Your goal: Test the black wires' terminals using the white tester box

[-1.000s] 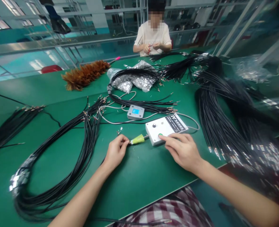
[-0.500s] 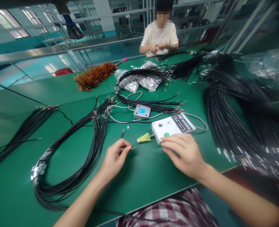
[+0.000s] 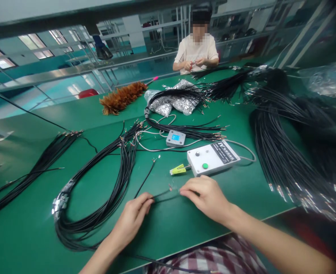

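My left hand (image 3: 133,217) pinches a thin black cable (image 3: 145,179) near its end, low on the green table (image 3: 28,236). My right hand (image 3: 206,198) pinches the same cable's tip about a hand's width to the right. Just beyond my hands sits a white tester box (image 3: 213,158) with a green button and a yellow-green probe (image 3: 178,170) sticking out of its left side. A looped bundle of black cables (image 3: 108,182) lies to the left of my left hand.
A small grey meter with a blue screen (image 3: 175,138) sits behind the box. More black cable bundles lie at right (image 3: 282,152) and far left (image 3: 37,167). A feather duster (image 3: 122,97) and foil bags (image 3: 170,102) lie further back. Another person (image 3: 198,51) works across the table.
My right hand left the tester box and came down to pinch the cable tip. My left hand drew the cable away from the probe, toward me. The camera tilted up slightly.
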The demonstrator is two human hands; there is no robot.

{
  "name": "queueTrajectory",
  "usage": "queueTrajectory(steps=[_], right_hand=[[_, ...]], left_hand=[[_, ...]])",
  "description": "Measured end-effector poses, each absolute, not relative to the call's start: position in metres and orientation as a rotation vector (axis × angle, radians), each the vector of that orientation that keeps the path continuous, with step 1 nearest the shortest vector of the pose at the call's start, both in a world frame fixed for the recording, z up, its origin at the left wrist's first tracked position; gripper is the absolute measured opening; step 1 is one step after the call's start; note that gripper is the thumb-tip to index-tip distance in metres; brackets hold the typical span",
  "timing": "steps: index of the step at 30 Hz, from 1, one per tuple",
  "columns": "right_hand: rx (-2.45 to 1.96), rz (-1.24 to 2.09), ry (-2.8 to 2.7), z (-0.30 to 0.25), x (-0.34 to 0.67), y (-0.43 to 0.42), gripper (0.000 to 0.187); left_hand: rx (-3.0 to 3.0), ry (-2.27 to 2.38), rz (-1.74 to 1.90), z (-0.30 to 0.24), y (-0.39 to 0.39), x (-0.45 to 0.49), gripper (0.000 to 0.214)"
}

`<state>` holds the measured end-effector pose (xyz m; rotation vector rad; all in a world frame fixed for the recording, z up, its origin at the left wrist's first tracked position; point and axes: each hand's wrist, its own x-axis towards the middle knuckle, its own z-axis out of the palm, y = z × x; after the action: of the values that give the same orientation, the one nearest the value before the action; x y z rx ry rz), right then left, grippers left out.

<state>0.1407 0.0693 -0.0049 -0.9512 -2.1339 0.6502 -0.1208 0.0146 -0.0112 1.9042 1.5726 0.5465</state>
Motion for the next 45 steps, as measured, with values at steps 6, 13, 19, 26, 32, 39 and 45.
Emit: queueTrajectory(steps=[6,13,19,26,32,39,45], right_hand=[[-1.067,0.734,-2.055,-0.022,0.165,0.060,0.015],[-1.100,0.794,-1.960,-0.040,0.177,0.049,0.019],[-1.120,0.880,-1.822,-0.038,0.178,0.053,0.022],[-1.190,0.938,-1.731,-0.040,0.181,0.055,0.018],[-1.211,0.965,-1.703,-0.040,0.180,0.056,0.017],[-1.192,0.968,-1.670,-0.036,0.176,0.054,0.019],[-1.127,1.084,-1.605,-0.014,0.169,0.047,0.011]], left_hand=[[2.221,1.973,0.715,-0.033,0.032,-0.139,0.021],[2.228,2.153,0.591,-0.016,0.045,-0.143,0.016],[1.825,2.786,0.779,0.022,0.087,-0.201,0.013],[2.347,2.261,0.660,-0.002,0.061,-0.147,0.020],[2.706,0.841,0.286,-0.027,-0.045,-0.039,0.017],[2.310,1.177,0.642,-0.013,-0.016,-0.050,0.020],[1.886,1.417,0.782,0.009,0.015,-0.042,0.012]])
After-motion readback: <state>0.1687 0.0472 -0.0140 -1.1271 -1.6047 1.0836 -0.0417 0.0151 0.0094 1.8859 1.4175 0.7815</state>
